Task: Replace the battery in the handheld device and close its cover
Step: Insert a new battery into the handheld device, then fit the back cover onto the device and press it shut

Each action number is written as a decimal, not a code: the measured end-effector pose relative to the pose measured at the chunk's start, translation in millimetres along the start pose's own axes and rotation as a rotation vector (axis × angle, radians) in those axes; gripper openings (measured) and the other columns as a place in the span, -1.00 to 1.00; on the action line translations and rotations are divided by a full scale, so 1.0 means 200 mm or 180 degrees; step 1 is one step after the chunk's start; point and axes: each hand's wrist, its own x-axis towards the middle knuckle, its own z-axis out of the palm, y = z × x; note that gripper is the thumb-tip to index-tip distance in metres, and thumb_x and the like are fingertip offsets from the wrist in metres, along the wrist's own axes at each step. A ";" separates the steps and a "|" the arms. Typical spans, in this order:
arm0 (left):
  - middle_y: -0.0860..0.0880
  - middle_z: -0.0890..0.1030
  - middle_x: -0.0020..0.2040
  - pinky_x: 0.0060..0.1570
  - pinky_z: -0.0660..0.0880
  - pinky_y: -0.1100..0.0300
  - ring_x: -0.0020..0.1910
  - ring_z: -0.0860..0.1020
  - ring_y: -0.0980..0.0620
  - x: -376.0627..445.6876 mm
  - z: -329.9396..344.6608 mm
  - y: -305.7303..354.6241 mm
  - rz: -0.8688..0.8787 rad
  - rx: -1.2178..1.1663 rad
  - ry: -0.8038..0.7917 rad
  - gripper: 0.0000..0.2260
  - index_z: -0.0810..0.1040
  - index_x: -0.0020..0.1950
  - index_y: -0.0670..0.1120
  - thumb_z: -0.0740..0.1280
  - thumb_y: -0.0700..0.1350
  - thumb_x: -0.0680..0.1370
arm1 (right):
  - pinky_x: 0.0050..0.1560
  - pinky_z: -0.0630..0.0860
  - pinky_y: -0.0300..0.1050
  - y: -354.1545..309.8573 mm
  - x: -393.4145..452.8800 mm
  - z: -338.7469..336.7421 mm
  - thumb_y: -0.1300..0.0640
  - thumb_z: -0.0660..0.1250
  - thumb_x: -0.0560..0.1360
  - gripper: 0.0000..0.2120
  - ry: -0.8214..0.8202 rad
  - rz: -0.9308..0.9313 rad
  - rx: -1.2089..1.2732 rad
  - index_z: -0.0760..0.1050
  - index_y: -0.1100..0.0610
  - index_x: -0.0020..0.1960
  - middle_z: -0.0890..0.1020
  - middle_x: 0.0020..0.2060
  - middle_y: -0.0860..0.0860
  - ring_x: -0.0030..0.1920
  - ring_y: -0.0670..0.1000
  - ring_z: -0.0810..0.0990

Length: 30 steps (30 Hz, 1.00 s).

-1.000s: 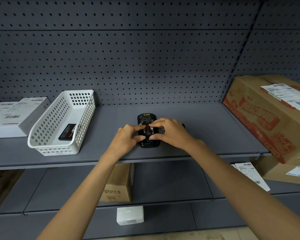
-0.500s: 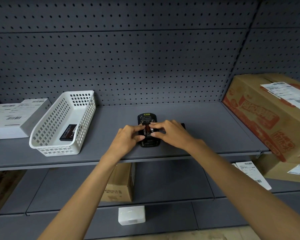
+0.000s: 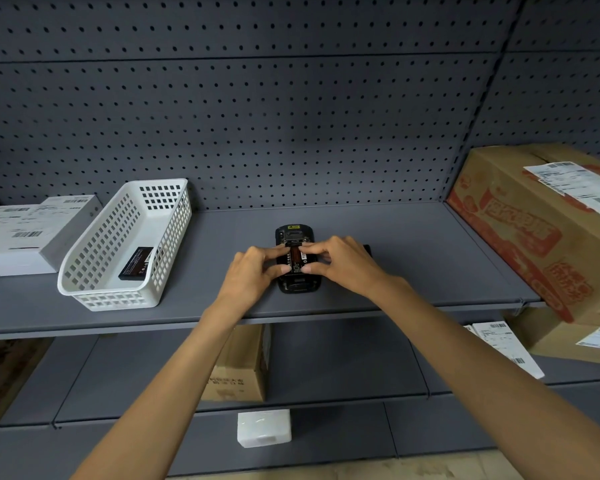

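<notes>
Two hands work at frame centre in the head view: the handheld device [image 3: 296, 261] lies back-up on the grey shelf [image 3: 413, 258], flat so it stays put, while left hand [image 3: 253, 271] and right hand [image 3: 340, 263] press fingertips and thumbs onto the battery [image 3: 294, 260] in its open bay, probably seating it. A dark piece [image 3: 367, 250] behind the right hand may be the cover; another battery [image 3: 136, 263] lies in the white basket [image 3: 94, 282], left of centre.
</notes>
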 end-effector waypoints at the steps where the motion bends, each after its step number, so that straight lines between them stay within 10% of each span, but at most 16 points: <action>1: -0.01 0.52 0.38 0.39 0.40 -0.02 0.38 0.48 -0.06 0.00 0.00 0.00 0.0007 0.0005 -0.0002 -0.58 0.50 0.39 -0.02 0.41 -0.08 0.53 | 0.34 0.49 0.05 0.00 0.00 0.00 0.04 0.46 0.48 -0.48 0.0000 0.0003 0.0004 0.46 0.05 0.41 0.52 0.38 0.03 0.28 0.04 0.57; 30: -0.06 0.54 0.36 0.23 0.46 -0.12 0.35 0.44 -0.23 0.08 0.07 0.15 0.0196 0.0458 0.0056 -0.56 0.42 0.41 0.26 0.37 -0.01 0.55 | 0.46 0.35 0.10 0.20 -0.04 -0.21 0.05 0.40 0.54 -0.46 0.0093 0.0285 -0.0106 0.37 0.12 0.47 0.45 0.44 0.05 0.46 0.05 0.39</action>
